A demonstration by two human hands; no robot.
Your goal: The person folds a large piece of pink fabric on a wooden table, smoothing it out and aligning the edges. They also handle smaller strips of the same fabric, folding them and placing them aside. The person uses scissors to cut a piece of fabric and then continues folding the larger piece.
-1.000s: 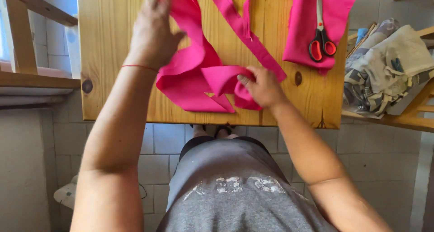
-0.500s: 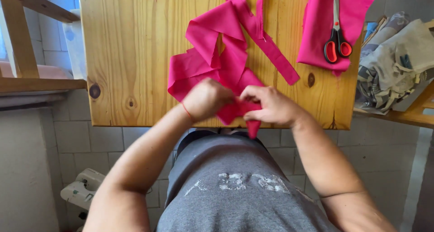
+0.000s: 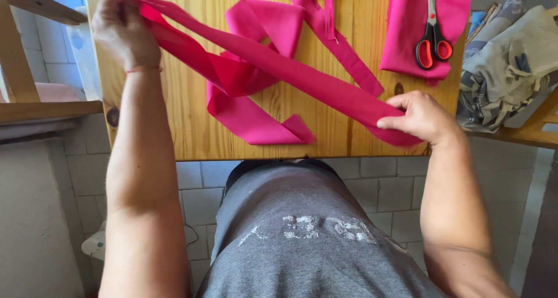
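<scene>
Pink fabric strip stretched between two hands over a wooden table.

Item: long pink fabric strip (image 3: 290, 71), drawn taut on a diagonal from 10 o'clock to 4 o'clock across the wooden table (image 3: 174, 124). Left hand (image 3: 123, 29), at 10 o'clock, fingers curled shut around the upper end, held above the table's far left corner. Right hand (image 3: 421, 117), at 4 o'clock, thumb and fingers pressed together on the lower end, at the near right edge. Slack loops of the same strip lie folded on the tabletop under the taut span, near centre. Second pink cloth piece (image 3: 410, 28) at 1 o'clock, flat on the table; red-handled scissors (image 3: 433, 42) rest on it, blades pointing to 12 o'clock. Pile of grey and beige cloth (image 3: 511, 65) at 3 o'clock, off the table's right edge.
</scene>
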